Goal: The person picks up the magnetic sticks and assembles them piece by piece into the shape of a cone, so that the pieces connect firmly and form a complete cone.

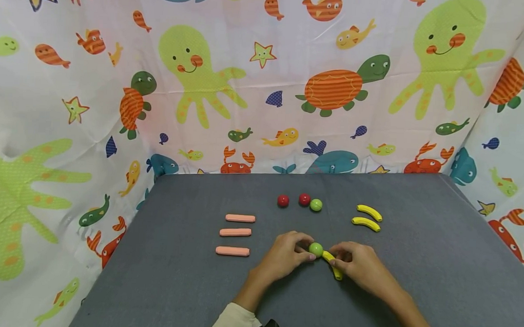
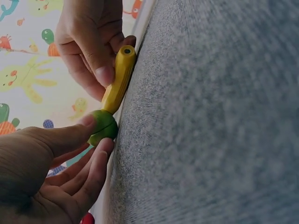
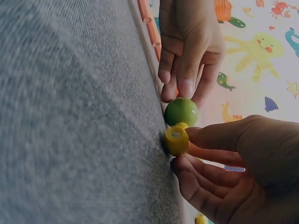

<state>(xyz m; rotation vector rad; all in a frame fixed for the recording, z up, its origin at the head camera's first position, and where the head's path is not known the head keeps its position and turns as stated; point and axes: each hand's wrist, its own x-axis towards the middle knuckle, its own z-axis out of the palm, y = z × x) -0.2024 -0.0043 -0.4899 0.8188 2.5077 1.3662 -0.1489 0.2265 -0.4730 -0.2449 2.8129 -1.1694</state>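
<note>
My left hand (image 1: 286,255) holds a small glossy green ball (image 1: 316,249) between thumb and fingers on the dark grey tabletop. A thin dark line crosses the green ball (image 2: 103,128) in the left wrist view. Just right of it, my right hand (image 1: 363,266) pinches a yellow toy banana (image 1: 333,266) between thumb and fingers. The banana's narrow end meets the ball's side, and its other end angles toward the person. In the right wrist view, the banana's blunt end (image 3: 176,141) faces the camera and overlaps the lower part of the ball.
Three pink toy sausages (image 1: 235,232) lie in a column to the left. Behind the hands sit two red balls (image 1: 304,199) and another green ball (image 1: 316,205). Two more toy bananas (image 1: 366,223) lie at the back right. A sea-animal printed curtain (image 1: 255,119) hangs beyond the grey table (image 1: 173,276).
</note>
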